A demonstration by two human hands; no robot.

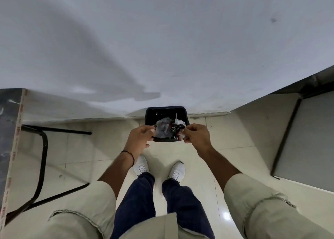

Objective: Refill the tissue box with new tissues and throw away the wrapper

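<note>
**Wrapper over the bin, drop still to come**

Directly above the black bin [165, 112], the left hand [140, 139] and right hand [196, 136] each pinch an end of the crumpled wrapper [168, 130]. It has not yet been dropped. The tissue box is out of view, so whether it has been refilled cannot be checked.

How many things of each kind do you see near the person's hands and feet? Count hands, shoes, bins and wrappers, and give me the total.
Hands: 2, the left hand and the right hand
White lace-up shoes: 2, one and the other
Black plastic rubbish bin: 1
Crumpled clear plastic wrapper, held between both hands above the bin: 1
Total: 6
</note>
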